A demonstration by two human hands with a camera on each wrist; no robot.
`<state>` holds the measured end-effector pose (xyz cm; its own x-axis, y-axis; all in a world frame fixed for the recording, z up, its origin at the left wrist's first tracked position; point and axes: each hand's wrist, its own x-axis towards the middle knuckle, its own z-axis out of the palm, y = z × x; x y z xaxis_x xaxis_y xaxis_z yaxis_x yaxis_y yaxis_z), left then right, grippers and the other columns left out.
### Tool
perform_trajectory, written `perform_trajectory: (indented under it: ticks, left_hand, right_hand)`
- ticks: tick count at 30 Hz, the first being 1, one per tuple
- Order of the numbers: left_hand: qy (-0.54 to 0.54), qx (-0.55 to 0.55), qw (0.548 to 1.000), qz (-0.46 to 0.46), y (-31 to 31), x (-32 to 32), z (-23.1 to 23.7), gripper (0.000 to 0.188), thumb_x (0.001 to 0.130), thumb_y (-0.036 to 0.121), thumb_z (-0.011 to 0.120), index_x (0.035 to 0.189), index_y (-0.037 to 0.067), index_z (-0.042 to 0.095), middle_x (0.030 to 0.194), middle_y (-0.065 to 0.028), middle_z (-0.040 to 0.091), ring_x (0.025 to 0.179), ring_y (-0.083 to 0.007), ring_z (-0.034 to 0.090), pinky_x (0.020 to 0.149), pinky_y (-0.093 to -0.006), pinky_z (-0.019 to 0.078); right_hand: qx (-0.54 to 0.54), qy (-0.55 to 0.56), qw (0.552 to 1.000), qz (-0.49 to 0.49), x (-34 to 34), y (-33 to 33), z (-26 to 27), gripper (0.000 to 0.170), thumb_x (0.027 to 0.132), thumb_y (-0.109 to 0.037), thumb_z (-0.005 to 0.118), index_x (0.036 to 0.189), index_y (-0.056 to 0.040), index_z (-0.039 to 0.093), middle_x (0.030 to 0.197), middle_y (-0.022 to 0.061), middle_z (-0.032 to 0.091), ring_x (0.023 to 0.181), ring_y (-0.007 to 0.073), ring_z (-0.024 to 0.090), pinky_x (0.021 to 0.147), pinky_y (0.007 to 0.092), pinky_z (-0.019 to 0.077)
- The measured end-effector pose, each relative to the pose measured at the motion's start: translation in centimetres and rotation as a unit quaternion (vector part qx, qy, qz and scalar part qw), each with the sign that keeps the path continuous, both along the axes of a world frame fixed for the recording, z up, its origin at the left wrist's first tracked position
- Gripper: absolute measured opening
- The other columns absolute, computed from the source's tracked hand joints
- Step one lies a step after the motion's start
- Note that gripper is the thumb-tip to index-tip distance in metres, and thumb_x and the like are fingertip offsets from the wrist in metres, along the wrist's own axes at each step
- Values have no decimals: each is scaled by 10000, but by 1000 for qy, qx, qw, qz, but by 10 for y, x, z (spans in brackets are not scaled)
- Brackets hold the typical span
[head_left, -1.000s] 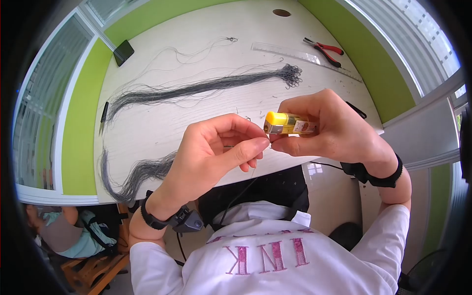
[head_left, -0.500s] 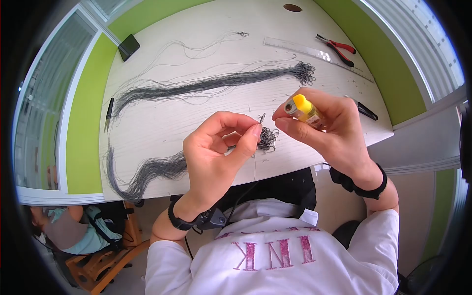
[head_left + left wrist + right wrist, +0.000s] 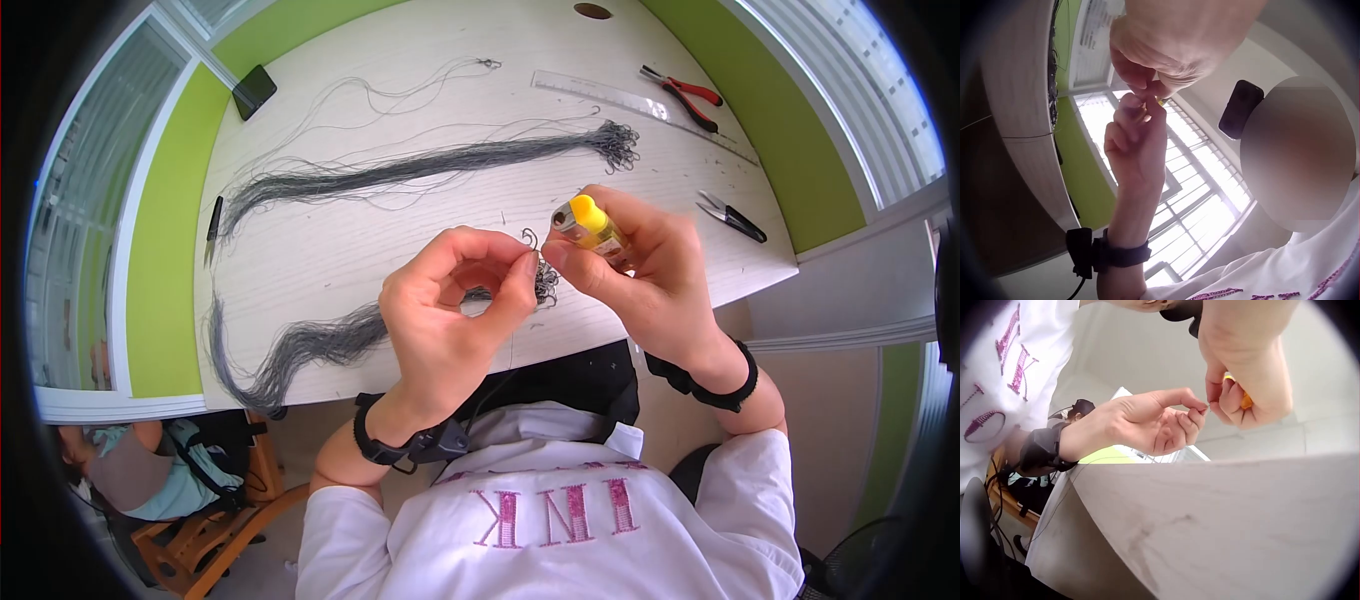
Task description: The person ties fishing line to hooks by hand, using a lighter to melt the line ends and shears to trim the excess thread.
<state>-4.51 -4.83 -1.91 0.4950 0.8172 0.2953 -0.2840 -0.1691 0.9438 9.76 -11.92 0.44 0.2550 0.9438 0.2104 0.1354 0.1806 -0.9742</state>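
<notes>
My left hand (image 3: 450, 310) pinches a small dark fish hook (image 3: 529, 238) between thumb and index finger, its bend sticking up above the fingertips. A thin line hangs below that hand. My right hand (image 3: 655, 285) holds a yellow lighter (image 3: 590, 222) in its curled fingers, metal top pointing up and left. Its thumb and index fingertips are right at the hook; in the right wrist view the fingertips of both hands nearly meet. Behind the left hand lies a bundle of grey fishing line (image 3: 320, 345) with clustered hooks (image 3: 547, 284), partly hidden by the hand.
A second line bundle (image 3: 400, 174) with hooks lies farther back. Red-handled pliers (image 3: 692, 98), a clear ruler (image 3: 620, 100) and black-handled snips (image 3: 735, 218) are at the right. A pointed black-handled tool (image 3: 214, 222) lies at the left. Another person (image 3: 135, 475) sits at lower left.
The lighter was level, its top at the left fingertips; it has turned upward in the right hand. The hook has come into view above the left fingertips, and the right fingertips have closed in.
</notes>
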Motion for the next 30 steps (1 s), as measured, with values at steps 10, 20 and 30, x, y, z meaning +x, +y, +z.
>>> perform_trajectory:
  ticks: [10, 20, 30]
  left_hand:
    - [-70, -115, 990, -33, 1, -2, -7, 92, 804, -20, 612, 890, -42, 590, 829, -70, 619, 716, -94, 593, 624, -203, 486]
    - [-18, -32, 999, -13, 1, -1, -9, 112, 807, -18, 603, 911, -51, 579, 805, -80, 616, 696, -104, 584, 621, -213, 476]
    - [-8, -184, 976, -120, 10, -6, 0, 160, 828, 28, 570, 967, -51, 580, 793, -110, 623, 668, -144, 582, 584, -247, 466]
  right_hand:
    - [-38, 10, 999, 19, -1, 0, -4, 139, 815, -108, 623, 831, 26, 590, 658, -31, 509, 619, 9, 427, 524, 178, 352]
    - [-10, 0, 1000, 10, 6, 13, 1, 156, 798, -116, 660, 820, 32, 613, 669, -26, 523, 614, 11, 432, 514, 184, 348]
    - [-44, -32, 998, 30, 16, 14, 7, 201, 797, -149, 642, 816, 50, 624, 622, -7, 546, 592, 21, 443, 508, 188, 346]
